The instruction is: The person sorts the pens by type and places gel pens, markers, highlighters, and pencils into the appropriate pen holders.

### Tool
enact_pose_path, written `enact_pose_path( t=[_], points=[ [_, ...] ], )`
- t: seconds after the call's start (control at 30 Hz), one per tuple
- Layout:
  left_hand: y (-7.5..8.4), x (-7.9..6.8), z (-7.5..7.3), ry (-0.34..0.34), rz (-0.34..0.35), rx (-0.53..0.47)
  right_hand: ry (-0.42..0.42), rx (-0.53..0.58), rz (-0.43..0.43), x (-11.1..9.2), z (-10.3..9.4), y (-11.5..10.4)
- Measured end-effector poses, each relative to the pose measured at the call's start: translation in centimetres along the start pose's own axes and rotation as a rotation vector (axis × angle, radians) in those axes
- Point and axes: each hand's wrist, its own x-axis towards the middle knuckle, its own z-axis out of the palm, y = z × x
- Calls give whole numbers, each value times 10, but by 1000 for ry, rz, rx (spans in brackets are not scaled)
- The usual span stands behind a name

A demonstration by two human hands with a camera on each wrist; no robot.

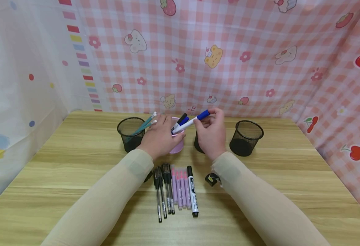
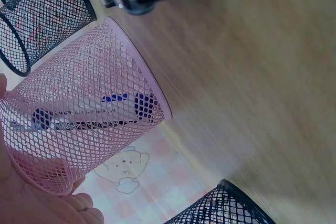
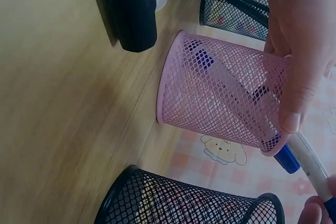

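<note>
My left hand (image 1: pixel 160 136) grips the upper part of a pink mesh pen cup (image 2: pixel 89 72), its thumb lying along the rim. Inside the cup stand markers (image 1: pixel 182 120) with blue and black caps, partly seen through the mesh. To the right, my right hand (image 1: pixel 212 135) pinches a white whiteboard marker (image 1: pixel 188 126) by its blue-capped end. That marker slants down to the left, and its lower end is at the cup's mouth, as the right wrist view also shows.
Black mesh cups stand left (image 1: pixel 131 135), behind my right hand (image 1: pixel 199 142) and right (image 1: pixel 246 138). The left one holds teal sticks with white ends (image 1: pixel 144 126). Nearer lie several black gel pens (image 1: pixel 164 191), several pink pens (image 1: pixel 181 191), a black-capped marker (image 1: pixel 193 191) and a small black object (image 1: pixel 211 179).
</note>
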Motion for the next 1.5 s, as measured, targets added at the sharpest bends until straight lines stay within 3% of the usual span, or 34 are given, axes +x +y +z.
enact_pose_path(
  t=[0.5,1.1,1.5],
  points=[
    [2,-1,-1,5,-4,-15,-103,-285,14,-1,7,-5],
    [3,-1,-1,6,-10,-4,-219,-650,-65,7,17,-11],
    [2,-2,-1,-5,-8,-1,-275,-720,-98,11,19,-12]
  ],
)
